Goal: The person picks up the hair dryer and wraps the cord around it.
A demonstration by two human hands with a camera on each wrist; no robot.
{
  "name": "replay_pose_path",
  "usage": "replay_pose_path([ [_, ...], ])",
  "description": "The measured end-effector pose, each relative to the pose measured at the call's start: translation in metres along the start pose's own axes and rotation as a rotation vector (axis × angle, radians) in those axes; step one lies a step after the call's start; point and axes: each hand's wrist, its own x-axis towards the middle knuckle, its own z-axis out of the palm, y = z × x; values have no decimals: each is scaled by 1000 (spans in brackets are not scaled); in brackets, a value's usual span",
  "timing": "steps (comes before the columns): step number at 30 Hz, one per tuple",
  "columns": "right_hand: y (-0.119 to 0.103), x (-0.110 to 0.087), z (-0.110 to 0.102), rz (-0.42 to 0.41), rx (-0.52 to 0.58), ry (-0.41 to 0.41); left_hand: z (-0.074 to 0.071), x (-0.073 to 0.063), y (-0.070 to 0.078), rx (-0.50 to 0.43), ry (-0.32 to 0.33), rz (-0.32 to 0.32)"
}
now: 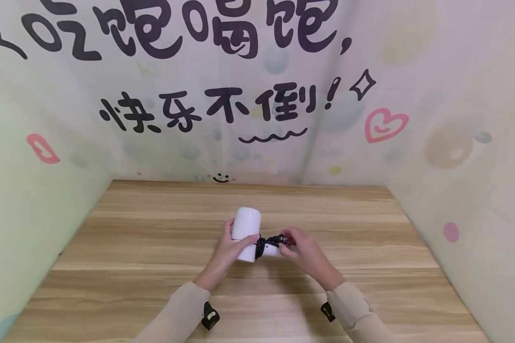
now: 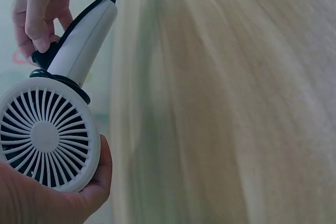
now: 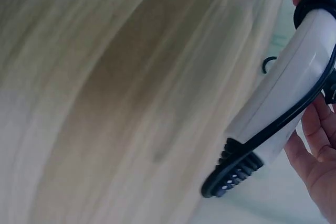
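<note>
A white hair dryer [image 1: 247,223] is held above the table, its black cord [image 1: 261,247] wound round the handle near the barrel. My left hand [image 1: 233,247] grips the barrel, thumb across its near side. In the left wrist view, the round slatted grille [image 2: 44,136] faces the camera, with the handle [image 2: 83,43] slanting up from it. At the handle, my right hand [image 1: 303,248] pinches the black plug [image 2: 46,55] with its fingertips. The right wrist view has the cord running along the handle from its ribbed black end [image 3: 236,167]; the plug is mostly hidden there.
The wood-grain table [image 1: 154,228] lies beneath both hands. A pale printed wall [image 1: 223,152] with black lettering stands behind it, and side walls flank it. Small black devices [image 1: 210,316] sit at both wrists.
</note>
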Motion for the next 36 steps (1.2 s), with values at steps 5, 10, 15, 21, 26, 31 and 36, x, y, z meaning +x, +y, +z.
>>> replay_pose_path([
  [5,17,9,12,116,70,-36,1,10,-15,6,32,1],
  [10,29,14,22,173,108,-28,1,18,-24,-5,51,-2],
  [15,34,16,28,219,121,-6,1,24,-26,22,70,9],
  [21,39,15,33,259,123,33,-1,25,-26,92,84,38],
  [26,40,15,35,301,142,24,-2,25,-26,125,89,26],
  [31,39,19,33,370,128,21,-1,24,-25,153,103,2],
  [36,39,21,30,364,72,-13,2,26,-24,235,157,-38],
])
